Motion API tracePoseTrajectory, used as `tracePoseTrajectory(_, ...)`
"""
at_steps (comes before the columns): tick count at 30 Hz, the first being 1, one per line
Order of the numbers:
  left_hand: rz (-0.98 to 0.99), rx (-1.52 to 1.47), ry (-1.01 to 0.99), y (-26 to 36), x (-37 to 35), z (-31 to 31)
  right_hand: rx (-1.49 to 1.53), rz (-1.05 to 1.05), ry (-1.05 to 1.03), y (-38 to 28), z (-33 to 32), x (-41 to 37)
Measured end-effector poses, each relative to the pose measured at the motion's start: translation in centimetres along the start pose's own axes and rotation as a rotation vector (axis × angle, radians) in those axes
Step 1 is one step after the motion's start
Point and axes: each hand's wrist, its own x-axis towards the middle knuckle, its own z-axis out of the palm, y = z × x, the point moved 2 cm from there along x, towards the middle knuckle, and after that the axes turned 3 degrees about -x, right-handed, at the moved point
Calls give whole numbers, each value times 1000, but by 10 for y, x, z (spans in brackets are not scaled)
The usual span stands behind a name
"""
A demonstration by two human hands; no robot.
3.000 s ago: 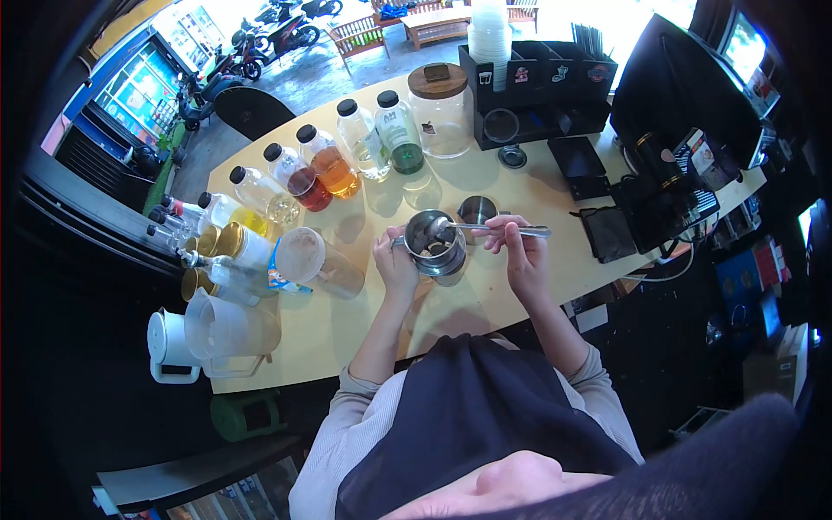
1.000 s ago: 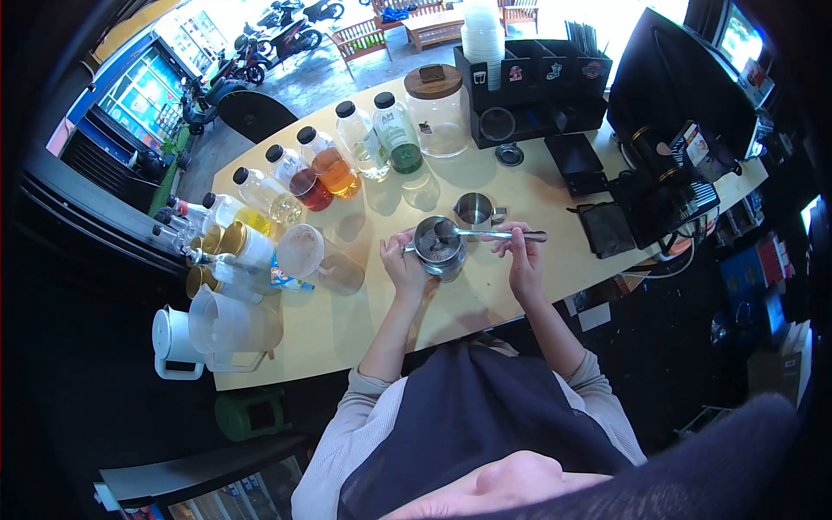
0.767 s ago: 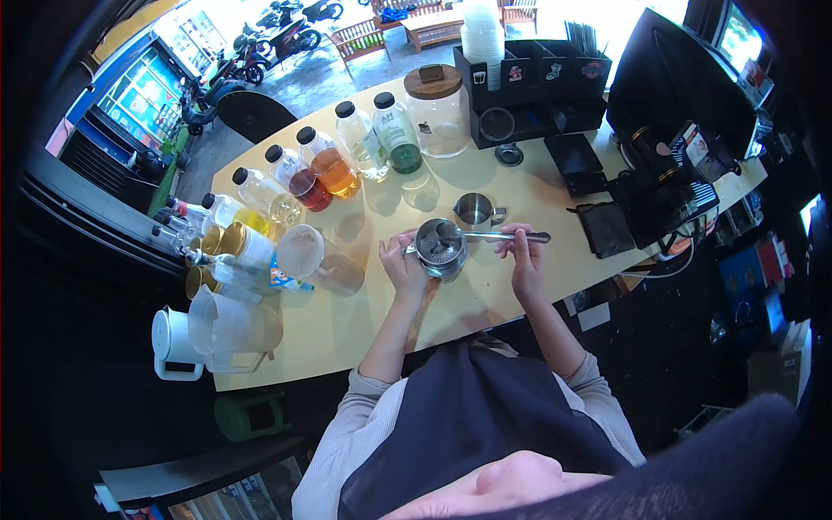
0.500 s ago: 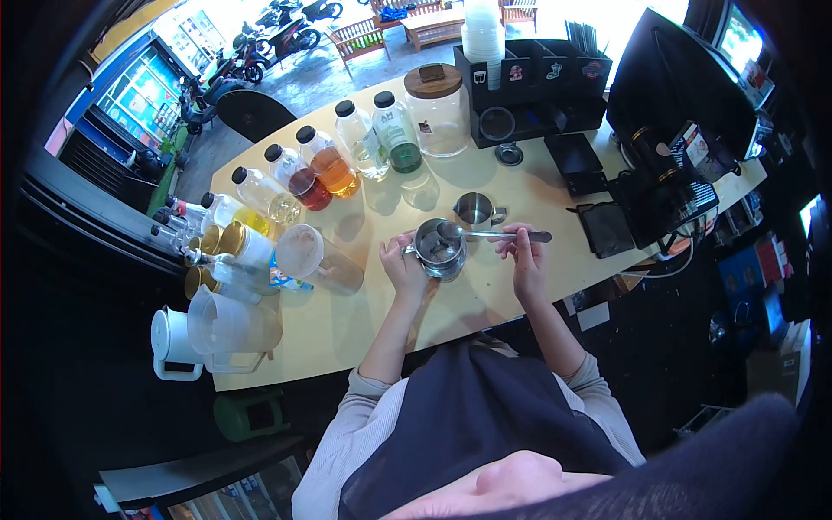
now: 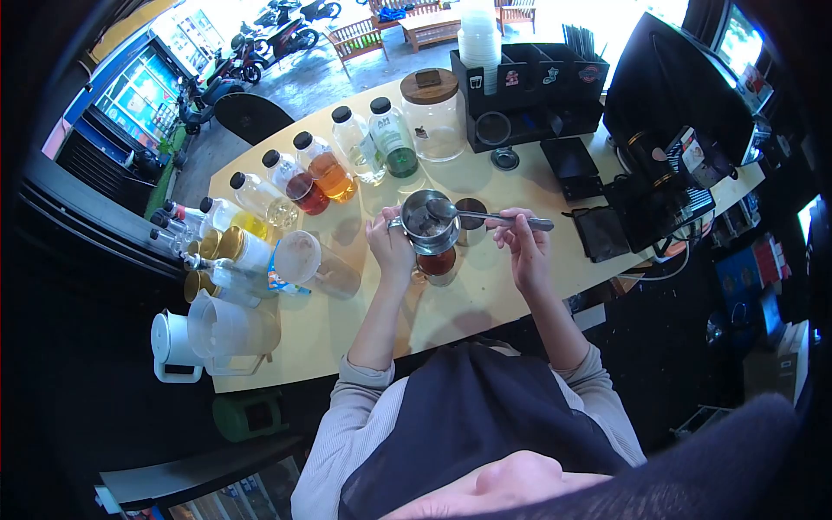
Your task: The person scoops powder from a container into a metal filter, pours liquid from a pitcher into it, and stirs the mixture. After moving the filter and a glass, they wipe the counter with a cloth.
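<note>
fingers of the person's right hand (image 5: 526, 249) are pinching the spoon (image 5: 487, 216) near its handle end; it is lying crosswise, bowl pointing leftward into the metal cup (image 5: 444, 239), which the nearer left hand (image 5: 392, 250) is gripping.

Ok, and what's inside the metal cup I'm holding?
A spoon dips into the metal cup, over greyish contents too unclear to identify; whatever lies beneath the spoon is covered.

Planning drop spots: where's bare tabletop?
Bare table: near-left patch between the clear jug and left forearm; narrow gap between the right hand and black pouch. Crowded: left end, with white jug and bottles; right end, with black equipment; centre, around the metal mug and spoon.
</note>
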Motion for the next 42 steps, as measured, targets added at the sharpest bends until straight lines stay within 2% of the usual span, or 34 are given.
tracePoseTrajectory(21,-3,-17,52,0,-10,-1,25,103,24,12,-4,11)
tracePoseTrajectory(23,43,48,81,-4,-12,0,22,104,25,13,-3,11)
tracePoseTrajectory(33,-34,2,11,-28,-33,7,25,139,52,25,-8,4)
tracePoseTrajectory(42,40,20,27,-20,-39,5,7,183,97,26,-11,-6)
